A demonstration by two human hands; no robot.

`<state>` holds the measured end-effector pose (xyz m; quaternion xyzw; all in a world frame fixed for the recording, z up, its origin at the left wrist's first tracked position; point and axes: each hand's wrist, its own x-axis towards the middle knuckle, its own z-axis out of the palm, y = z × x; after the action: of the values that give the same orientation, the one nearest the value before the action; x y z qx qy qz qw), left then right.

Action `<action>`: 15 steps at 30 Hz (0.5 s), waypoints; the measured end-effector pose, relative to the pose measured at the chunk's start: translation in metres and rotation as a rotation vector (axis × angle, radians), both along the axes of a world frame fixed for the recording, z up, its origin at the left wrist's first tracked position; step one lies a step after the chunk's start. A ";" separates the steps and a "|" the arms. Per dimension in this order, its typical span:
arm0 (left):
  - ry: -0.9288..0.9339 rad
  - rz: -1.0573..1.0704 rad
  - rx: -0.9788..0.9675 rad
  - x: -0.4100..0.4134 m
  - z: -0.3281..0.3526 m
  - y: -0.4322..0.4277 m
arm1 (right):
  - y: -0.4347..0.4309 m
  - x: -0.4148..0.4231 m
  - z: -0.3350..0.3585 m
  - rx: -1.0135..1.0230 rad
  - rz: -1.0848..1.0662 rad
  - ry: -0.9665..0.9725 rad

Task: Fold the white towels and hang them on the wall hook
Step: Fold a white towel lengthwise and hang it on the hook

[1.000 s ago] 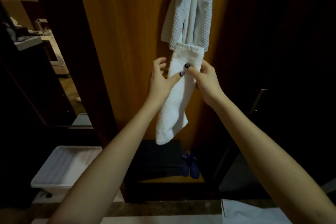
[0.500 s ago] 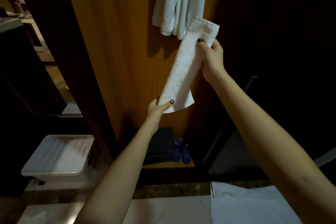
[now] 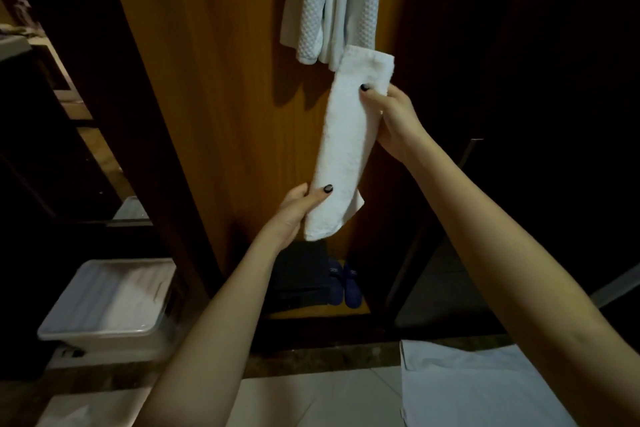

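Note:
A narrow folded white towel [image 3: 346, 146] hangs stretched between my two hands in front of a wooden panel [image 3: 221, 87]. My right hand [image 3: 394, 121] pinches its upper end, thumb on the front. Lower down, my left hand [image 3: 294, 211] grips the towel near its bottom end, thumb across the cloth. A white waffle-weave towel [image 3: 332, 3] hangs on the panel just above; its hook is out of view beyond the top edge.
A white plastic bin [image 3: 107, 305] stands on the floor at lower left. Dark slippers [image 3: 344, 284] and a dark folded item [image 3: 301, 277] lie at the panel's base. Another white cloth [image 3: 478, 388] lies at bottom right. Dark doors flank both sides.
My left hand slid down from the towel's top to its bottom end. The towel went from hanging limp to stretched between both hands, tilted slightly right.

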<state>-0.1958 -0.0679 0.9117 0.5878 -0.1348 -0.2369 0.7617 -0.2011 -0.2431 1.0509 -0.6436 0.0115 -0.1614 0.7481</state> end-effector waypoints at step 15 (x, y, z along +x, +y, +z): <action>-0.343 -0.031 0.102 0.003 0.055 -0.015 | -0.006 -0.008 0.017 -0.076 0.133 -0.019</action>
<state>-0.1929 -0.0824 0.9665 0.6552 -0.2596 -0.1514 0.6931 -0.2087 -0.2491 1.0679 -0.6692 -0.0444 -0.1178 0.7324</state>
